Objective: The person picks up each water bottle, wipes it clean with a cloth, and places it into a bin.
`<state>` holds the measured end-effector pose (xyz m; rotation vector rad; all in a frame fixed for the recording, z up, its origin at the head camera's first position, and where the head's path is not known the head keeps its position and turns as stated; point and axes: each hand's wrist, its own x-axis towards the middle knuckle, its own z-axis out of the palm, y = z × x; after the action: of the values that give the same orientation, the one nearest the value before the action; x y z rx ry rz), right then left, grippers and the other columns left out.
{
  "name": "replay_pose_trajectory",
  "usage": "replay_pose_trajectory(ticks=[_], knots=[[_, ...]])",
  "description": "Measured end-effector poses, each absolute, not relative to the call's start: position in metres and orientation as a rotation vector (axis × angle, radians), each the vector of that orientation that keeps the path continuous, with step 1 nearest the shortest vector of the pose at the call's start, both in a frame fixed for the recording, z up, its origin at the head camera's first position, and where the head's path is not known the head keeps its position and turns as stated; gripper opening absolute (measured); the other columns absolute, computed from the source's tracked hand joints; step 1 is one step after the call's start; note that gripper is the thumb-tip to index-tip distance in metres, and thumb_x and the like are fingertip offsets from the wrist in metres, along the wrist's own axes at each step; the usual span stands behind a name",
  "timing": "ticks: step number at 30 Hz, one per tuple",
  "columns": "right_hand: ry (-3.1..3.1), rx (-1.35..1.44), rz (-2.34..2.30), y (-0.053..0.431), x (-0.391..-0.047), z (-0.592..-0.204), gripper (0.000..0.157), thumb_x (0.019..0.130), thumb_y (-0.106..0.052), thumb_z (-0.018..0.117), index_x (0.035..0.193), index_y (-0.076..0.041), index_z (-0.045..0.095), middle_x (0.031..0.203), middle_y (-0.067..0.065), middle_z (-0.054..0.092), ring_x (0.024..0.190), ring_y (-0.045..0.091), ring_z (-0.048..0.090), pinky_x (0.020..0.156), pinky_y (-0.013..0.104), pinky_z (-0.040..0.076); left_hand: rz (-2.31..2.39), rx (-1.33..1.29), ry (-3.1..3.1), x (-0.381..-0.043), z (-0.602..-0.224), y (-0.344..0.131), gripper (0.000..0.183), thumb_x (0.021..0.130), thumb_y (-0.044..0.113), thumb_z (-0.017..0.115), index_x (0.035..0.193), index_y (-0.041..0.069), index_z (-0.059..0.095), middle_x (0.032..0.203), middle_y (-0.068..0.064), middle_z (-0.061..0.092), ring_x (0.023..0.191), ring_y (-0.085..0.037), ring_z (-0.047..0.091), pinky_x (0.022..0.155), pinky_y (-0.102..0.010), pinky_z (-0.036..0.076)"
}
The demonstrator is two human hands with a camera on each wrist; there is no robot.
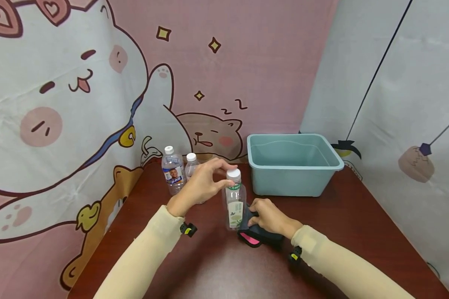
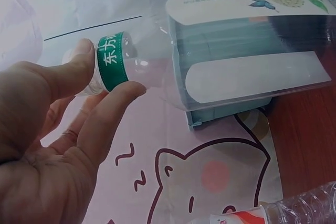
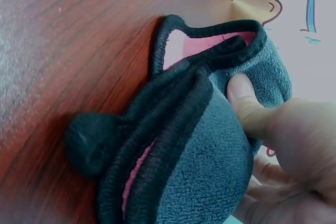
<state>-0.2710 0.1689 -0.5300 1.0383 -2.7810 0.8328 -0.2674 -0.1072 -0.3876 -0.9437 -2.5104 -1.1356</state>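
Thumb and fingers of my left hand (image 1: 203, 180) pinch the white-capped neck of a clear plastic bottle (image 1: 235, 207). It stands upright in the head view, with a pale label and a green band at the neck. To its right, my right hand (image 1: 270, 216) grips a folded grey-blue cloth (image 1: 262, 234) with black edging and a pink underside. In the right wrist view the thumb presses into a fold of the cloth (image 3: 205, 166), above the dark red tabletop. The bottle (image 2: 252, 40) fills much of the left wrist view, its green band beside my thumb.
Two more clear bottles with white caps stand at the back left, a larger one with a blue label (image 1: 173, 176) and a smaller one (image 1: 191, 166) partly behind my left hand. A teal plastic tub (image 1: 289, 180) sits at the back right of the table (image 1: 217, 270), before a cartoon-printed curtain.
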Motion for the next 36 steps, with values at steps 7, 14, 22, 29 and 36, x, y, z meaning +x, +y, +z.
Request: replay_pose_trajectory(ticks=[7,14,22,29,36], knots=[[-2.729,0.996,0.909,0.172,-0.273,-0.526,0.038,0.090,-0.014,0.102,0.122,0.002,0.089,0.114,0.010,0.087,0.105,0.017,0.081,0.087,0.034,0.070,-1.123,-0.968,-2.488,-0.267,-0.387,-0.108,0.041,0.096,0.016,0.097,0.133,0.014,0.080,0.136,-0.005,0.080,0.118,-0.023,0.085,0.111,-0.047,0.068],[-2.702,0.929,0.974,0.173,-0.275,-0.511,0.042,0.092,-0.014,0.101,0.129,0.000,0.087,0.119,0.006,0.089,0.106,0.016,0.080,0.090,0.034,0.067,-1.121,-0.982,-2.468,-0.266,-0.388,-0.109,0.040,0.097,0.015,0.095,0.134,0.013,0.080,0.136,-0.007,0.080,0.118,-0.024,0.085,0.110,-0.051,0.068],[-2.646,0.895,1.095,0.176,-0.277,-0.482,0.038,0.095,-0.013,0.098,0.131,-0.008,0.089,0.116,-0.002,0.087,0.103,0.014,0.076,0.090,0.028,0.063,-1.123,-0.991,-2.462,-0.266,-0.389,-0.110,0.040,0.098,0.015,0.095,0.135,0.013,0.080,0.136,-0.007,0.080,0.120,-0.026,0.084,0.109,-0.051,0.069],[-2.553,0.853,1.157,0.170,-0.275,-0.443,0.036,0.096,-0.014,0.097,0.131,-0.010,0.089,0.120,0.002,0.086,0.103,0.015,0.075,0.085,0.024,0.064,-1.122,-0.983,-2.470,-0.266,-0.389,-0.112,0.040,0.098,0.014,0.094,0.136,0.013,0.080,0.137,-0.008,0.080,0.122,-0.027,0.084,0.110,-0.053,0.069],[-2.458,0.845,1.194,0.154,-0.272,-0.417,0.035,0.098,-0.019,0.096,0.132,-0.012,0.089,0.121,0.005,0.083,0.105,0.020,0.073,0.082,0.024,0.062,-1.121,-0.996,-2.479,-0.266,-0.391,-0.111,0.039,0.101,0.009,0.091,0.139,0.012,0.080,0.136,-0.011,0.079,0.122,-0.029,0.084,0.107,-0.052,0.070]])
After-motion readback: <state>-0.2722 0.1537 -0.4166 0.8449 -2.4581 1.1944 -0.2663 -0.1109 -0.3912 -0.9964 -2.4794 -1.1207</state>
